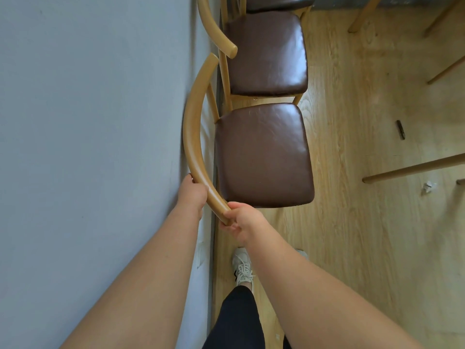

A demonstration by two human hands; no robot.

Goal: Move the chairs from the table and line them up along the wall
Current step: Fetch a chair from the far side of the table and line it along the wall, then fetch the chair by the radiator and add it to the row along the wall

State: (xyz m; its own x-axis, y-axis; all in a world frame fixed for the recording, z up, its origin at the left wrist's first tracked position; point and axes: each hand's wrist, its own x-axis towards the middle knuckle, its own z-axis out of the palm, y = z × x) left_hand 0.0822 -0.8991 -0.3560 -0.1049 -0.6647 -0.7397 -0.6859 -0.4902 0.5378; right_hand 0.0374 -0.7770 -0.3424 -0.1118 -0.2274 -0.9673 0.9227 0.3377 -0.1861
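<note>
A wooden chair with a brown leather seat (263,154) stands against the grey wall (88,122), its curved backrest rail (191,127) close to the wall. My left hand (192,195) grips the rail from the wall side. My right hand (242,225) is closed around the rail's near end. Beyond it a second matching chair (266,51) stands in line along the wall, and the seat of a third chair (279,2) shows at the top edge.
Wooden table or chair legs (412,170) reach in from the right over the light wood floor (364,235). A small dark object (400,129) and a crumpled white scrap (427,187) lie on the floor. My foot in a white sneaker (242,267) stands below the chair.
</note>
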